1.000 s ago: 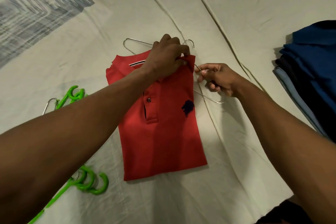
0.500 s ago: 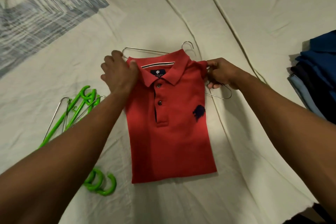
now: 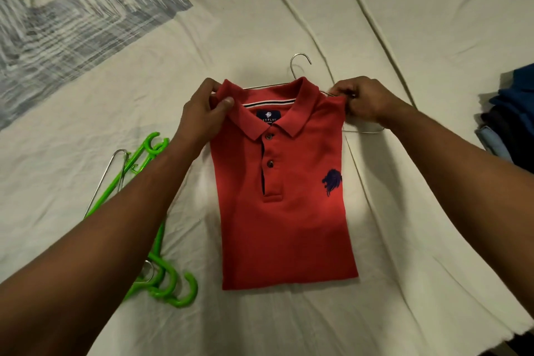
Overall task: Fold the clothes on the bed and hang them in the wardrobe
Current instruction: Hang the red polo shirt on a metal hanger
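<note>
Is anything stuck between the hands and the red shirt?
No. The left hand and the right hand already pinch the red shirt at its two shoulders, with nothing between. The wire hanger is tucked in the shirt, its hook above the collar. The wardrobe is out of view.

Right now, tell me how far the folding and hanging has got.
Done: the red polo shirt lies folded on the cream bedsheet, with a metal wire hanger threaded under its collar. In hand: left hand and right hand each pinch a shoulder. Left: hanging it in the wardrobe, not in view; bright green plastic hangers lie unused, and dark folded clothes wait alongside.
</note>
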`<state>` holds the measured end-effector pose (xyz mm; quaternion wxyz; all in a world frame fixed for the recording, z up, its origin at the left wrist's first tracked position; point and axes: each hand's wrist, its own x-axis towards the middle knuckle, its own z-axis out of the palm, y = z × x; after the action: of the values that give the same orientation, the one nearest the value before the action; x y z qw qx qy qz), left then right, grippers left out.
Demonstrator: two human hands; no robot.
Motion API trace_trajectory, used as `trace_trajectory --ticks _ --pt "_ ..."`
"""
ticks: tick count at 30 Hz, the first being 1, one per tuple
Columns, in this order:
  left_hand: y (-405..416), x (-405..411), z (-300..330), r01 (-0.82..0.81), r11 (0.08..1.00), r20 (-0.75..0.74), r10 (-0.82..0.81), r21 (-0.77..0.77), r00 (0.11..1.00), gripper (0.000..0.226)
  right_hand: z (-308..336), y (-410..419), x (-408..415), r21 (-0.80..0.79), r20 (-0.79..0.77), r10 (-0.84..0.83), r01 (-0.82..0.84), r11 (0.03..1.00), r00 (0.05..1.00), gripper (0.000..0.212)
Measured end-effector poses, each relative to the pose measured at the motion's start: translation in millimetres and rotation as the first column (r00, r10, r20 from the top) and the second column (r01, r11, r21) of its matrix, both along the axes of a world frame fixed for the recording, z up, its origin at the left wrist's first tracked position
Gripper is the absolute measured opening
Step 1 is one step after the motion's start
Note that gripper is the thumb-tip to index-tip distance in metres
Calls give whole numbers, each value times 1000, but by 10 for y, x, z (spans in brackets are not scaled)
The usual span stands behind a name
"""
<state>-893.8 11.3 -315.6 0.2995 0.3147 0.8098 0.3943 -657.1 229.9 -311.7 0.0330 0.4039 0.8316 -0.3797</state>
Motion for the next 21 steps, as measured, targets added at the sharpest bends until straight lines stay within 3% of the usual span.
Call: trace_trajectory --ticks 4,7,12,14,16,19,21 --pt "-87 -49 -15 4 1000 154 -2 -12 988 24 36 -39 -98 127 -8 30 -29 991 1000 31" --pt "-77 -66 -37 -47 998 178 52 -35 983 29 28 -127 -146 215 -62 -8 21 976 998 30" --pt "-83 -42 19 -37 999 270 28 25 962 25 -17 -366 -158 172 92 64 -79 982 994 60" --pt "-143 -27 60 34 994 299 -64 102 952 24 -53 -396 -136 132 159 67 -88 987 985 71" --pt "-212 4 104 155 972 309 -204 176 929 28 -52 -386 -116 135 181 46 -71 988 982 68" --pt "-342 98 156 413 888 264 -455 201 850 41 35 -468 -73 214 179 46 -85 973 983 33" --pt "-449 167 141 564 817 147 -576 116 804 48 74 -591 15 324 95 36 -66 944 995 23"
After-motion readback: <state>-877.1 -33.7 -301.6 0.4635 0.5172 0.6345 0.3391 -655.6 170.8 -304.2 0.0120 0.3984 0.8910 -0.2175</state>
